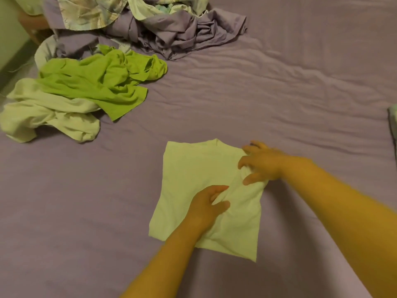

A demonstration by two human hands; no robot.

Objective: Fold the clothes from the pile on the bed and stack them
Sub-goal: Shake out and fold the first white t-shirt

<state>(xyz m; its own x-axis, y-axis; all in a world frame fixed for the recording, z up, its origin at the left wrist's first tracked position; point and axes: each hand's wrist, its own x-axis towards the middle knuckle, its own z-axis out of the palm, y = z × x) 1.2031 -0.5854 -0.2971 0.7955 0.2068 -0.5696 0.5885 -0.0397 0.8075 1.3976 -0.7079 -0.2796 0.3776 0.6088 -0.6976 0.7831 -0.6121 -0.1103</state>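
A pale tee [193, 179], soft cotton by the look of it, lay partly folded into a rough rectangle on the bed [279, 93], collar pointing away from the person and long axis running near to far, tilted a bit. The left hand [209, 203] pinched a bunched ridge of cloth near the tee's middle. The right hand [261, 163] gripped a gathered wad at the tee's right edge, fingers curled round it. Far left of the tee sat the crumpled pile: a bright green shirt [96, 82] draped over a pale top [49, 117]. Beyond the tee, rumpled purple fabric [189, 35] and a floral piece [90, 14] were cut off by the frame. The purple sheet was creased all over.
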